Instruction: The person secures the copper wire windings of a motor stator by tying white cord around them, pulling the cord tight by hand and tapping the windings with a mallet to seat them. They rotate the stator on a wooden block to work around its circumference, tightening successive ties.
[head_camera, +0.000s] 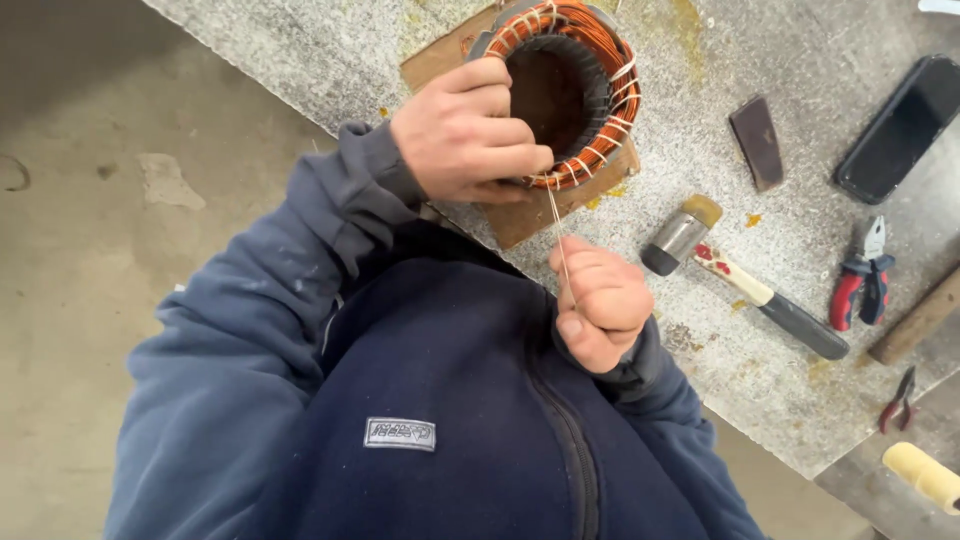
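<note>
Gripping the copper coil with your left hand; your right hand is clenched on a taut cord; hammer lies nearby.

I see a speckled grey stone workbench across the upper right, bearing a brown cardboard sheet, steel-headed mallet, red-handled pliers, and black phone.

Copper-orange winding laced with whitish cord, sitting on brown board over a speckled grey bench. Pliers have red and dark blue grips. Hammer: cream handle with red marks, black grip. Jacket sleeve is navy.
</note>
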